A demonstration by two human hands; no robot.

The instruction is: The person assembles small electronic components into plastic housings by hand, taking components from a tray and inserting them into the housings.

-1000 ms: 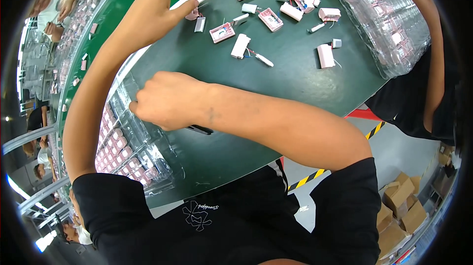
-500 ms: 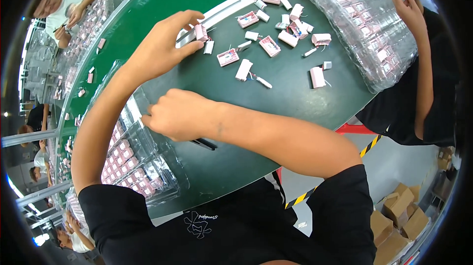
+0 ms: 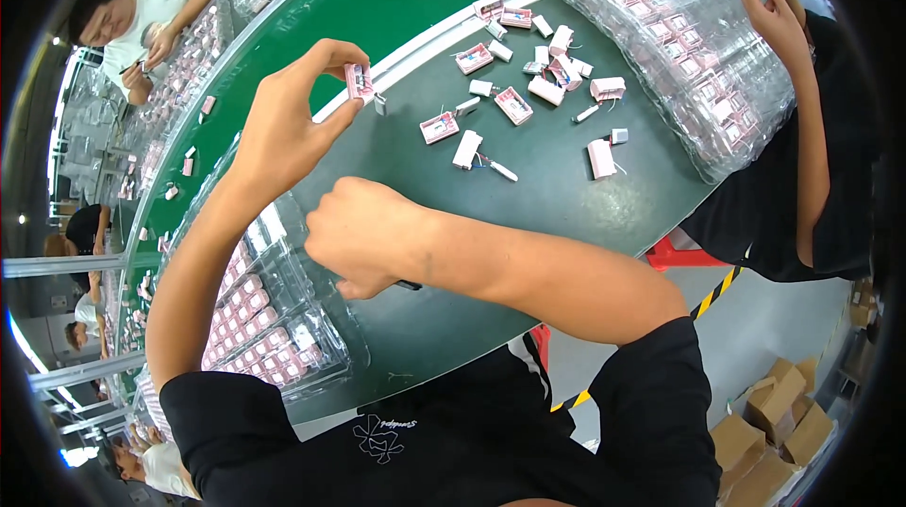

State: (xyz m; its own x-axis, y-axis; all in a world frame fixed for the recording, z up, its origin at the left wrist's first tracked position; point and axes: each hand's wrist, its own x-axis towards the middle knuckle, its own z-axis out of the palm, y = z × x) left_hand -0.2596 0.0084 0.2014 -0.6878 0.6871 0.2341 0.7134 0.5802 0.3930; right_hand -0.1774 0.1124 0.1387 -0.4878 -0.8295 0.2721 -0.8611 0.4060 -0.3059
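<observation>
My left hand (image 3: 293, 116) pinches a small pink open case (image 3: 359, 83) between thumb and fingers, above the metal rail at the belt's edge. The open face of that case shows wiring inside, and a small grey-white block (image 3: 380, 104) dangles beside it. My right hand (image 3: 363, 235) is closed, back of the hand up, over the table next to a clear plastic tray (image 3: 344, 342). Its curled fingers hide whatever they hold, if anything. A thin black item (image 3: 408, 284) shows from under my right wrist; most of it is covered.
Several pink cases with wired white blocks (image 3: 514, 105) lie scattered on the green table (image 3: 557, 205). Stacked clear trays (image 3: 703, 163) stand at the far right, beside a co-worker's hands (image 3: 774, 12). Beyond the rail runs a green belt (image 3: 283, 45) carrying loose pieces.
My left hand has drawn back a little with the pink case, which now turns its open face up. My right hand has shifted slightly right, its thumb showing lower down.
</observation>
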